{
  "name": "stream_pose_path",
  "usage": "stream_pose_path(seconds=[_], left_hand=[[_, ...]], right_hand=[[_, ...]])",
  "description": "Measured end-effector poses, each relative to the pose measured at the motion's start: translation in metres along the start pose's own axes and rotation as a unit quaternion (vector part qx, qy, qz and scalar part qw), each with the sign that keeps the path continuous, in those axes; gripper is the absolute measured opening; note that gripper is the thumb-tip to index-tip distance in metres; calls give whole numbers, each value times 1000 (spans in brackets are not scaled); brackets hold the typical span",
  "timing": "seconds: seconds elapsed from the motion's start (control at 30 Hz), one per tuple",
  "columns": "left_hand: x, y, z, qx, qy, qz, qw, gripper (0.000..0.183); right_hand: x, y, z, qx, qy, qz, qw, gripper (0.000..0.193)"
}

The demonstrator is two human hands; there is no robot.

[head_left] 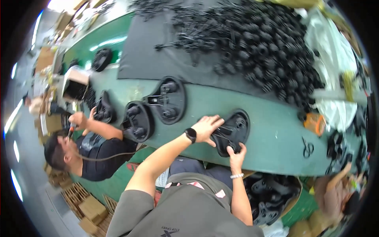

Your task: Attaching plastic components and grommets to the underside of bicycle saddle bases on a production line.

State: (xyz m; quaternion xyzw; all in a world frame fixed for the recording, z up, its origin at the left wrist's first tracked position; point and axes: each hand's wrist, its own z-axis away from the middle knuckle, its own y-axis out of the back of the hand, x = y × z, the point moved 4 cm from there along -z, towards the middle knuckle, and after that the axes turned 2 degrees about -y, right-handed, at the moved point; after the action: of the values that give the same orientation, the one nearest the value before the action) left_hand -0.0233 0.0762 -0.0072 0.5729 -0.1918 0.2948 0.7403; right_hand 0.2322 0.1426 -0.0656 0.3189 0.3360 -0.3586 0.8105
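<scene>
A black bicycle saddle (241, 136) lies upside down on the green table in front of me, its metal rails and round spring mounts showing. My left hand (208, 128), with a watch on the wrist, rests at its left side, fingers stretched out and touching the edge. At the saddle's near end, my right hand (237, 156), with a bracelet, closes thumb and fingers around the part by the near spring. Its exact grip is partly hidden. To the left, two more upturned saddles, one farther (176, 100) and one nearer (138, 121), sit close together.
A large heap of black coil springs (268, 43) and metal rails (201, 33) covers a dark sheet (146, 59). Scissors (308, 147) and an orange container (314, 123) lie right. A co-worker (94, 150) holds a tool at left. Below the table stands a box of saddle parts (270, 193).
</scene>
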Motion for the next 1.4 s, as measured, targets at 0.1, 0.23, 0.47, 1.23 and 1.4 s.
stream_pose_path(seconds=[0.1, 0.23, 0.47, 1.23, 1.4], left_hand=[[-4, -14, 8, 69, -10, -37, 997, 95], [14, 8, 16, 54, -53, -1, 997, 101], [-28, 119, 98, 278, 10, 40, 960, 87], [-374, 152, 336, 535, 489, -74, 685, 105], [-366, 139, 349, 505, 491, -27, 709, 105]], right_hand=[[-12, -1, 2, -17, -33, -48, 998, 71], [-26, 29, 2, -71, -89, -121, 986, 56], [-203, -64, 27, -121, 77, -15, 990, 51], [-142, -146, 83, -121, -15, 41, 992, 30], [-133, -133, 98, -96, -2, 31, 995, 33]])
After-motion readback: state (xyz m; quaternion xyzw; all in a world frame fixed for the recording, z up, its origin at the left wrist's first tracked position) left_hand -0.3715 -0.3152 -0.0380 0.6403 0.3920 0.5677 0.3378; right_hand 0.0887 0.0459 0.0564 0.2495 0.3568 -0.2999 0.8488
